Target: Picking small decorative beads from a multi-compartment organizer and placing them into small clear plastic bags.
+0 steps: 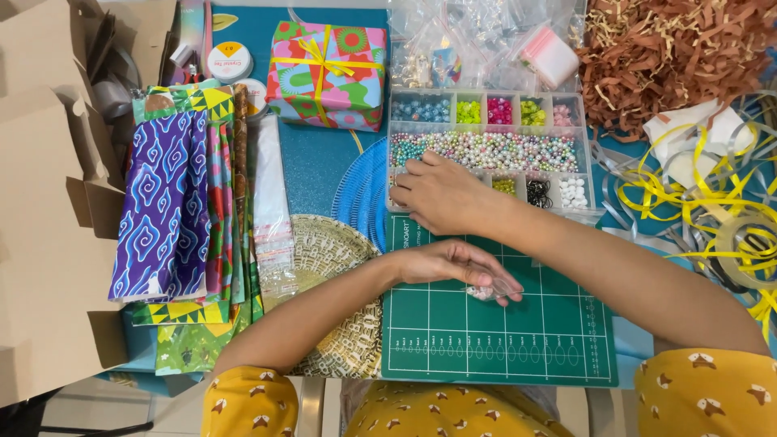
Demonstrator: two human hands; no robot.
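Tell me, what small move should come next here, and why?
Probably the right hand should pinch a few beads from the bead box and carry them to the small clear bag that the left hand holds over the green mat. The right fingertips already rest in a lower compartment, and the bag seems to hold only a few beads.
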